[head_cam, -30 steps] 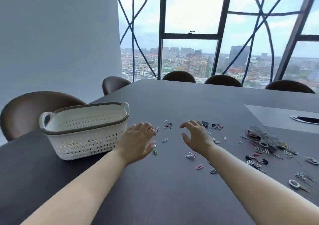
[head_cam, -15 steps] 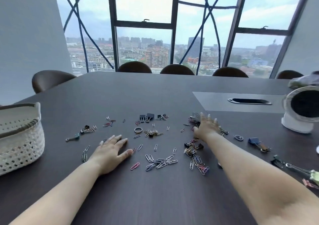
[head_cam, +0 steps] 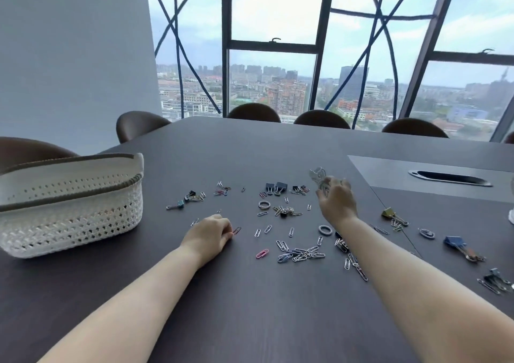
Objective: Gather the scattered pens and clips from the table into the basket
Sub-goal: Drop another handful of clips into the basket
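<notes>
Left hand (head_cam: 207,237), flat with spread fingers half a second ago, has curled up on the table (head_cam: 250,321), fingertips at a red paper clip (head_cam: 236,230); whether it already pinches the clip I cannot tell. Right hand (head_cam: 336,202) has risen from the far pile, fingers closed on a tangle of clips (head_cam: 319,177). A first handful looks ready for the basket (head_cam: 69,212), which stands well apart on the left. Most of the job remains: loose paper clips (head_cam: 300,252) lie near, black binder clips (head_cam: 275,188) farther off, and a blue binder clip (head_cam: 454,242) away to the right. To reach the basket, the right arm must cross above the left hand.
</notes>
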### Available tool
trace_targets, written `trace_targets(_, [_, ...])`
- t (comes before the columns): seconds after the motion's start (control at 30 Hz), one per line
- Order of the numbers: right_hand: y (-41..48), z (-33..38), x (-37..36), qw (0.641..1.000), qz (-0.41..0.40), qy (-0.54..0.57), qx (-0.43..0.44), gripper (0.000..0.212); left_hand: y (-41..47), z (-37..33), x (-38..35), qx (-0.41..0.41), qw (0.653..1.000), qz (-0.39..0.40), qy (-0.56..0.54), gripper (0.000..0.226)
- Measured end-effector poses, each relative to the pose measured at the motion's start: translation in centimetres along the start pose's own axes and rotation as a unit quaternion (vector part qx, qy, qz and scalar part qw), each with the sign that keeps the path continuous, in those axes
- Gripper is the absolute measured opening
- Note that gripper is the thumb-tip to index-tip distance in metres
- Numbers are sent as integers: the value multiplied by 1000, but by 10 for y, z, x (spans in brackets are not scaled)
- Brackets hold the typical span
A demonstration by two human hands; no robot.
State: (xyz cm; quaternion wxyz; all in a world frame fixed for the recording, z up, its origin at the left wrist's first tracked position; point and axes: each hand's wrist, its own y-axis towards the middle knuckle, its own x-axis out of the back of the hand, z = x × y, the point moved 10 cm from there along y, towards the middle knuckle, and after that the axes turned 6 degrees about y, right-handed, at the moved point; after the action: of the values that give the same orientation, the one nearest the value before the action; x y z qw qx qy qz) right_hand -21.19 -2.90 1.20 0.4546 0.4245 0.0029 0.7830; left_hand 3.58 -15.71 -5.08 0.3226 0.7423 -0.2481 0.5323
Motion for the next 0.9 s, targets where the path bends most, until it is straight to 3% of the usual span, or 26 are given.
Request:
trace_targets(0.1, [-16,76,-11,993,27,85,79,38,-30,25,34,20,998,-51,21,17])
trace_targets(0.27, [-62,218,-52,958,68,177,215,37,-94,93,166,28,949,-304,80,10])
trace_targets(0.37, [-87,283,-87,936,97,210,265,35,-103,149,215,100,943,-302,98,9])
trace_targets(0.47, [-104,330,-127,920,142,228,285,35,-94,211,215,175,955,-200,134,27])
trace_targets(0.57, [-113,348,-168,912,219,210,275,39,-96,239,196,208,968,-121,78,43])
trace_targets(0.7, [-129,342,-203,908,291,77,291,45,-119,236,200,144,966,-200,77,38])
trace_targets(0.8, [-132,327,-193,913,259,100,297,45,-136,218,205,82,947,-286,125,47])
trace_targets(0.9, [-127,292,-176,927,216,114,284,43,-140,176,197,-9,924,-341,175,30])
